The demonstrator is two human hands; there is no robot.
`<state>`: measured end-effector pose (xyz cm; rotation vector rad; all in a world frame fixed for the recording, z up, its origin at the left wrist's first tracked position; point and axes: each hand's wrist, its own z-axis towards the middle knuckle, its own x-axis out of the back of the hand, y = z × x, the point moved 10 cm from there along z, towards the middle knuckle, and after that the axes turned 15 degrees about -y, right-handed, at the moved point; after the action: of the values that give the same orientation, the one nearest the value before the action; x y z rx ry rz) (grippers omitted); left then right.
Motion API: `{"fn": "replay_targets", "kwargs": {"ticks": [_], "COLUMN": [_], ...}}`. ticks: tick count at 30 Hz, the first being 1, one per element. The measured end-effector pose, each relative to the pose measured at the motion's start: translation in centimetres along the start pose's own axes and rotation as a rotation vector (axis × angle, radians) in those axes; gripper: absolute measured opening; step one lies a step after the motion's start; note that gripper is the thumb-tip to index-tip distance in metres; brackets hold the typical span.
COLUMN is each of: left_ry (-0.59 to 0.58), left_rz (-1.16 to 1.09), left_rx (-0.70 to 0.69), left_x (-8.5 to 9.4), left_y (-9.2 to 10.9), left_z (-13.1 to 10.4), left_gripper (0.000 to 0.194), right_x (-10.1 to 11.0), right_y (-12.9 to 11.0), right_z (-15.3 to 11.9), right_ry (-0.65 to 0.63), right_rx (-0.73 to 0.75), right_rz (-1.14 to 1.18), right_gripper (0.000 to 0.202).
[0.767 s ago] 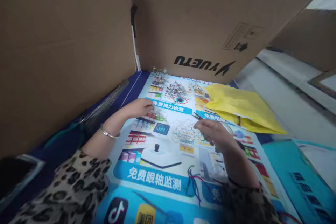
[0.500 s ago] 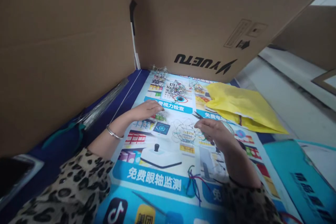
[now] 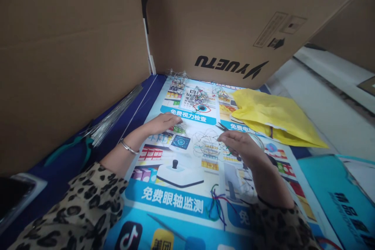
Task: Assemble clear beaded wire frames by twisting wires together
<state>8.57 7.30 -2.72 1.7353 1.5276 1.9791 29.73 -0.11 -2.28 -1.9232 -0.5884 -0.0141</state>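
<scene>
My left hand (image 3: 164, 123) hovers over the printed sheet, its fingers drawn together with the tips pointing right. What they pinch, if anything, is too fine to make out. In my right hand (image 3: 238, 144) is a dark pair of scissors (image 3: 222, 127), the pointed blades sticking out past the thumb toward the upper left. Most of the scissors is hidden by the palm. A loose tangle of thin wire (image 3: 206, 144) lies between the hands. Nearer my body is a bundle of green, purple and red cords (image 3: 217, 203), with a thin pointed stick (image 3: 165, 226) beside it.
Cardboard walls (image 3: 205, 19) close off the back and left. Small wire pieces (image 3: 199, 95) lie beyond my hands. A yellow bag (image 3: 275, 117) and a teal folder (image 3: 334, 195) are at right. Teal-handled pliers (image 3: 88, 150), straight wires (image 3: 113, 119) and a phone (image 3: 17, 195) lie left.
The view has shifted slightly. Both hands keep nearly the same place and pose, and the scissors still point the same way.
</scene>
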Motion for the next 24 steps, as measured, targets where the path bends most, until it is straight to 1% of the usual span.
{"fn": "replay_targets", "kwargs": {"ticks": [5,9,12,16,18,22,24], "left_ry": [-0.005,0.016,0.014,-0.010,-0.039,-0.181,-0.205], "left_rz": [-0.015,-0.010,0.034,0.109,0.124,0.156,0.189], "left_rx": [0.014,0.055,0.128,0.187,0.186,0.175,0.204], "left_x": [0.6,2.4,3.7,4.7,4.7,3.3,2.9], "left_y": [-0.5,-1.2,-1.6,-1.2,-0.7,0.3,0.6], "left_z": [-0.3,-1.4,-2.5,-3.5,-3.7,-3.7,-3.7], "left_gripper": [0.052,0.047,0.042,0.035,0.032,0.024,0.023], "right_x": [0.2,0.1,0.0,0.0,-0.1,-0.4,-0.4], "right_y": [-0.5,-0.3,0.0,0.2,0.1,-0.1,-0.1], "right_z": [-0.3,-0.2,0.2,0.2,0.1,0.1,0.1], "right_ry": [0.042,0.017,-0.018,0.002,0.007,-0.007,-0.009], "right_rx": [0.048,0.051,0.037,0.021,0.033,0.049,0.047], "right_rz": [-0.009,-0.020,-0.014,-0.015,-0.001,0.022,0.015], "right_gripper": [0.029,0.029,0.031,0.031,0.031,0.032,0.032]}}
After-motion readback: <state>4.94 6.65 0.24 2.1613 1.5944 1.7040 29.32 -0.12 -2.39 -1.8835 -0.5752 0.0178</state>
